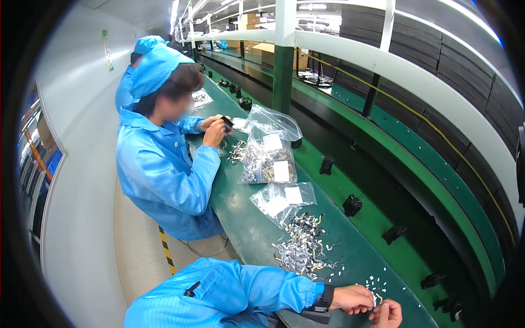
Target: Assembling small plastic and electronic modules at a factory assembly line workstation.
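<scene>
At the lower right, my left hand (353,298) is closed in a pinch, its fingertips at a short wire lead (379,298) with a pale, yellowish end. Close beside it, my right hand (387,314) is also pinched, at the lower end of the same lead. Fingers cover much of this small piece. Tiny white plastic pieces (376,282) lie scattered on the green bench just beyond my fingers. To the left of them is a heap of short wire leads (303,246), black, white and tan.
An opened clear bag (284,202) and a full bag of leads (268,161) lie farther up the bench (235,202). A co-worker in blue (164,158) handles a black part (227,124) there. Black parts (352,205) sit along the green conveyor on the right, beside a green post (283,82).
</scene>
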`<state>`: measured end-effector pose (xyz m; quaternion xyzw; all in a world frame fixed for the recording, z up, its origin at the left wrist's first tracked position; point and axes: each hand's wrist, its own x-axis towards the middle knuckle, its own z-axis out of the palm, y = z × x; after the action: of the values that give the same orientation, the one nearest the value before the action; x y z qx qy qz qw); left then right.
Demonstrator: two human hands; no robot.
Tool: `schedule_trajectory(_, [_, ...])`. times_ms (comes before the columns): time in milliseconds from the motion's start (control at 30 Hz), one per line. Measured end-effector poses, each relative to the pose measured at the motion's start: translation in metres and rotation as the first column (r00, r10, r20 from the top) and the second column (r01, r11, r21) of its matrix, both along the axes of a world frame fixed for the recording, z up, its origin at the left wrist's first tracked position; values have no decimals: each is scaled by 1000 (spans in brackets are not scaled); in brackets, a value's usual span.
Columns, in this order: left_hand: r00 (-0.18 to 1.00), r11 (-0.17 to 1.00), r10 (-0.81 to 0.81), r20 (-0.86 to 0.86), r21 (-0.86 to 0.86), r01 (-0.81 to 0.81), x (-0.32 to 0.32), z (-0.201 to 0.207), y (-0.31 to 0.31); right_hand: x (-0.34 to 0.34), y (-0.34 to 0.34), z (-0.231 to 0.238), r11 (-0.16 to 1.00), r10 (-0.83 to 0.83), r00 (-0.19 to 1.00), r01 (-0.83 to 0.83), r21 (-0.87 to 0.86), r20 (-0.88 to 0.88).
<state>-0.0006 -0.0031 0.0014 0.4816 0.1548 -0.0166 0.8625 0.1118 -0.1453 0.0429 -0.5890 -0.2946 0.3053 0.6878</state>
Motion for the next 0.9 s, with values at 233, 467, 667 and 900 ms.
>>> schedule_trajectory(233, [1000, 1000, 11, 16, 10, -12, 2, 4, 0, 0, -1, -3, 1000, 8, 1000, -8, 6, 1])
schedule_trajectory(467, [996, 986, -41, 82, -155, 53, -1, 8, 4, 4, -1, -6, 996, 81, 997, -81, 35, -3])
schedule_trajectory(667, [997, 986, -44, 57, -159, 53, 2, -1, 4, 25, -7, 4, 994, -74, 995, 80, 76, -70])
schedule_trajectory(900, [996, 994, -79, -37, -84, 76, 2, -11, -4, 56, -7, -16, 977, -208, 930, 214, -14, -302])
